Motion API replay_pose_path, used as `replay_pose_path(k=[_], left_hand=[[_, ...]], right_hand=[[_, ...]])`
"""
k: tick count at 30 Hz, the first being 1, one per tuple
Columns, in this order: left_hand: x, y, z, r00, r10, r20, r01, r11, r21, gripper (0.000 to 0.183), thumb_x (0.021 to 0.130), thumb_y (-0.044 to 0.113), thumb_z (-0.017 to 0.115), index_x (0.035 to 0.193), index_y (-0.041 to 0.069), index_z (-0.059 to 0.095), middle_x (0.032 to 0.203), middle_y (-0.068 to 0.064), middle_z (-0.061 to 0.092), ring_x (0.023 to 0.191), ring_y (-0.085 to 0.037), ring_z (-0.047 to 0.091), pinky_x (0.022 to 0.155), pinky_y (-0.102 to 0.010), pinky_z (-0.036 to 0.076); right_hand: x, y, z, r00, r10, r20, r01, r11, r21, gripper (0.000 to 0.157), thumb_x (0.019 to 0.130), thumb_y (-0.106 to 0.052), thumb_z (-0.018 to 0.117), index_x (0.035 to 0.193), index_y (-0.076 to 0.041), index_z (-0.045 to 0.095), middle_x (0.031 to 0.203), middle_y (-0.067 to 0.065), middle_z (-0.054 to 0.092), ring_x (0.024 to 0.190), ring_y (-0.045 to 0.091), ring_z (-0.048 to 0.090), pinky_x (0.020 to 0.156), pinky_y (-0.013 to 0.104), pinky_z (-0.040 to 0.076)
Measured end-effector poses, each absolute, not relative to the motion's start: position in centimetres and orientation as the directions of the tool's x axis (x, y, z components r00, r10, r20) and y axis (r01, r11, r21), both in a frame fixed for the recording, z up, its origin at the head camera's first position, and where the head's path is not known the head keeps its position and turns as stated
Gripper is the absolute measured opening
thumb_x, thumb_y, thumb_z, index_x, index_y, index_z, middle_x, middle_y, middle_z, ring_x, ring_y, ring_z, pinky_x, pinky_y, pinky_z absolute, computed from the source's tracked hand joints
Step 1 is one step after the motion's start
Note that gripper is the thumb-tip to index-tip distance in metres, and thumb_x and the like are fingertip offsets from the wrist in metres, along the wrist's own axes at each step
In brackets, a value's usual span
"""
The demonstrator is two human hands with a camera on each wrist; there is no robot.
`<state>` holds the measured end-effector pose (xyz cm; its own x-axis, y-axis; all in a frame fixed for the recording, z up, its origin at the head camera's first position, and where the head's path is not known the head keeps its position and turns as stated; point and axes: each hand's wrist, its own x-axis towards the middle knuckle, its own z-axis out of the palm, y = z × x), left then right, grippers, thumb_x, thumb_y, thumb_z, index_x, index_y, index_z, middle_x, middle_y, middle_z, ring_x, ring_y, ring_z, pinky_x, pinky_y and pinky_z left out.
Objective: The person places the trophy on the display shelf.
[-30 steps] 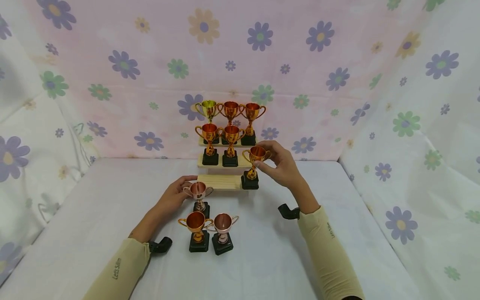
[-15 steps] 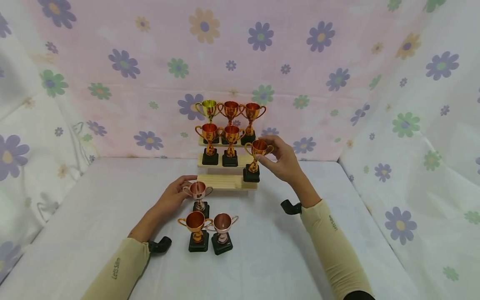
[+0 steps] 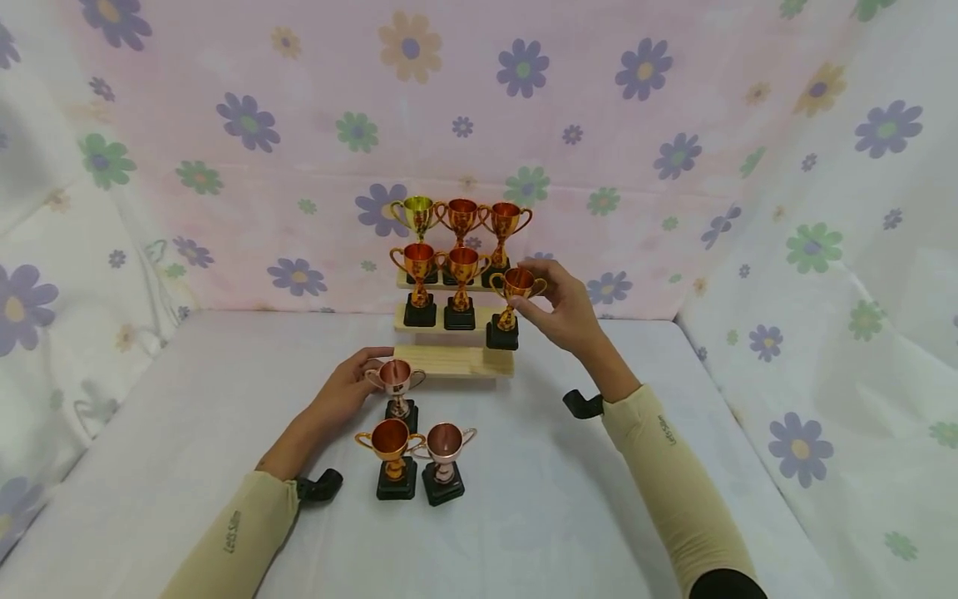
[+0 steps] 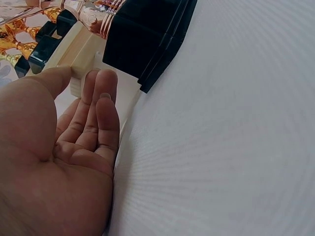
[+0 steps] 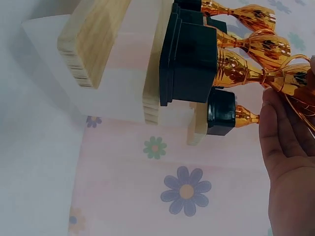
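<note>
My right hand [image 3: 563, 308] holds a gold trophy cup [image 3: 507, 309] by its bowl, upright, at the right end of the middle step of a wooden display stand [image 3: 452, 360]. In the right wrist view its black base [image 5: 192, 61] overlaps that step's edge; whether it touches is unclear. My left hand [image 3: 346, 389] grips the left end of the lowest step, thumb [image 4: 59, 81] on the wood and fingers bent beside it. Next to this hand stands a rose-gold trophy [image 3: 397, 378]. In front of it are a gold trophy [image 3: 391, 441] and another rose-gold trophy [image 3: 445, 445].
Three trophies stand on the top step, among them a yellow-gold one [image 3: 417, 214] at the left. Two orange-gold trophies [image 3: 461, 264] occupy the middle step's left and centre. White cloth [image 3: 569, 516] covers the table, and a flowered backdrop [image 3: 314, 166] rises behind.
My right hand has raised the gold trophy from in front of the lowest step's right end to the middle step's right end. The left hand stays at the stand.
</note>
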<state>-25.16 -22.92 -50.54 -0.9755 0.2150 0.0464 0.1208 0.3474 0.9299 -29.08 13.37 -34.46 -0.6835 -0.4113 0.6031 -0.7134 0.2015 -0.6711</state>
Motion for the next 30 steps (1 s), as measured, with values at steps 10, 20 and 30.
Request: replay_pose_path(k=[10, 20, 30], left_hand=[[-25.4, -23.1, -50.7, -0.974, 0.220, 0.047, 0.117, 0.319, 0.940, 0.055, 0.101, -0.004, 0.049, 0.155, 0.006, 0.048, 0.130, -0.020, 0.070, 0.107, -0.017, 0.066, 0.088, -0.023, 0.053], [-25.7, -23.0, -50.7, -0.970, 0.234, 0.070, 0.143, 0.311, 0.939, 0.052, 0.103, -0.003, 0.051, 0.155, 0.003, 0.048, 0.125, -0.020, 0.071, 0.101, -0.014, 0.066, 0.084, -0.024, 0.052], [-25.2, -23.0, -50.4, -0.970, 0.233, 0.073, 0.146, 0.313, 0.938, 0.053, 0.102, -0.003, 0.052, 0.155, 0.002, 0.048, 0.124, -0.021, 0.070, 0.099, -0.013, 0.064, 0.080, -0.026, 0.049]], right_hand=[[-29.8, 12.7, -34.9, -0.690, -0.386, 0.613, -0.714, 0.224, -0.663, 0.049, 0.094, 0.010, 0.071, 0.140, 0.013, 0.054, 0.134, 0.029, 0.058, 0.105, 0.030, 0.062, 0.098, 0.029, 0.054], [-30.6, 12.8, -35.2, -0.715, -0.335, 0.614, -0.692, 0.215, -0.689, 0.051, 0.095, 0.008, 0.071, 0.143, 0.011, 0.053, 0.139, 0.028, 0.055, 0.102, 0.025, 0.060, 0.099, 0.036, 0.053], [-30.7, 12.3, -35.5, -0.736, -0.296, 0.609, -0.673, 0.223, -0.706, 0.051, 0.096, 0.006, 0.071, 0.143, 0.012, 0.052, 0.135, 0.028, 0.059, 0.106, 0.035, 0.063, 0.104, 0.046, 0.053]])
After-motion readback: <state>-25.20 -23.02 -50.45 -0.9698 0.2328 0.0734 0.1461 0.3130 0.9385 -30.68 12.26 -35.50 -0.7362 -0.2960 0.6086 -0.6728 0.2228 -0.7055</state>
